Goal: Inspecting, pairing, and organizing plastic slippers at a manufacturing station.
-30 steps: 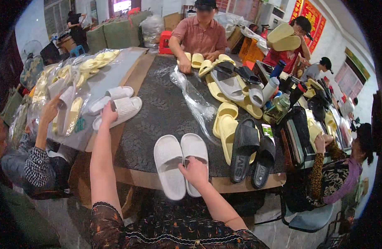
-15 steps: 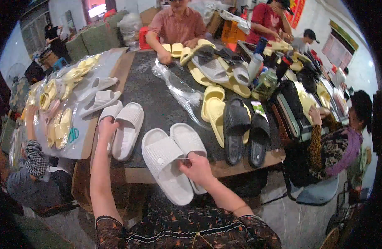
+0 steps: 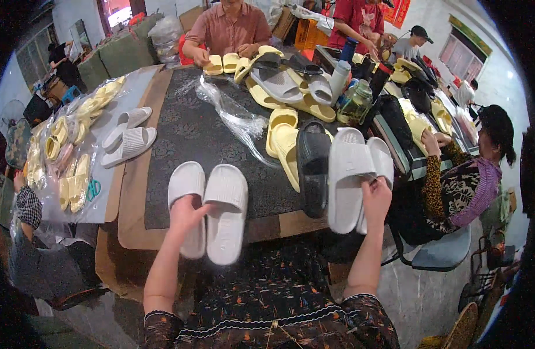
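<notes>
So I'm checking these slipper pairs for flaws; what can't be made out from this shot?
- Head view: the left hand covers the heel of one white slipper.
- The white pair in the right hand overlaps; the rear slipper is mostly hidden.
- The soles of both pairs face away.
- The black slipper is partly behind that pair.
- The yellow slippers in bags blur near the rim.

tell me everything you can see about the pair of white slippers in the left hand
The pair of white slippers are open-toed slides with broad ribbed straps, apparently soft foam. They lie side by side, toes pointing away, heels overhanging the near edge of the dark patterned table mat. The left hand grips them from the heel end, between the two.
</notes>
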The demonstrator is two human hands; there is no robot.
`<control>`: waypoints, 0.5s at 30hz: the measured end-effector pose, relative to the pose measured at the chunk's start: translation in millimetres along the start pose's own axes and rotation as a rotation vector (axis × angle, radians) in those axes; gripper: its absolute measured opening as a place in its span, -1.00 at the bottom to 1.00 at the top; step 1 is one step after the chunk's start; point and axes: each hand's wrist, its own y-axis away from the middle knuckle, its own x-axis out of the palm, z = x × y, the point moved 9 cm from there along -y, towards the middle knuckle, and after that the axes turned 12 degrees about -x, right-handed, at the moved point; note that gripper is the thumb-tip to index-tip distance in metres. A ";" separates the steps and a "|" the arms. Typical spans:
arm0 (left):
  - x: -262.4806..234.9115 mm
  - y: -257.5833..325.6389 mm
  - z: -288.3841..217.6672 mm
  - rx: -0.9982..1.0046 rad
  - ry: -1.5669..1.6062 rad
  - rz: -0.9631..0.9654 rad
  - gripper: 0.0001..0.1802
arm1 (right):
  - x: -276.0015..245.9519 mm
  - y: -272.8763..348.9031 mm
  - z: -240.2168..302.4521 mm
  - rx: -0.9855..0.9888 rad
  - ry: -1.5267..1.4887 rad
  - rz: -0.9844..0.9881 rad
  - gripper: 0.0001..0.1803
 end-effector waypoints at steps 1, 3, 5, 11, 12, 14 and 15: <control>10.4 2.7 -1.6 0.022 0.000 -0.002 -0.40 | -2.6 -2.2 -21.5 0.017 0.073 -0.012 -0.71; 18.3 13.1 -14.4 0.017 -0.028 -0.007 -0.37 | -12.3 -6.7 -47.1 0.037 0.144 -0.050 -0.63; 24.0 16.5 -18.9 0.033 -0.039 -0.017 -0.37 | -21.8 -11.5 -71.2 0.081 0.187 -0.102 -0.63; 22.0 14.9 -24.9 -0.012 -0.007 -0.053 -0.36 | -27.1 -26.1 -114.0 0.190 0.236 -0.142 -0.66; 21.1 15.2 -28.2 -0.010 -0.005 -0.059 -0.36 | -23.5 -28.8 -116.5 0.187 0.233 -0.146 -0.66; 21.4 17.8 -29.0 -0.035 0.076 -0.054 -0.36 | -5.9 -39.5 -117.6 0.134 0.131 -0.099 -0.67; 24.6 21.8 -27.9 -0.049 0.062 -0.047 -0.36 | -0.6 -40.7 -117.6 0.134 0.130 -0.067 -0.68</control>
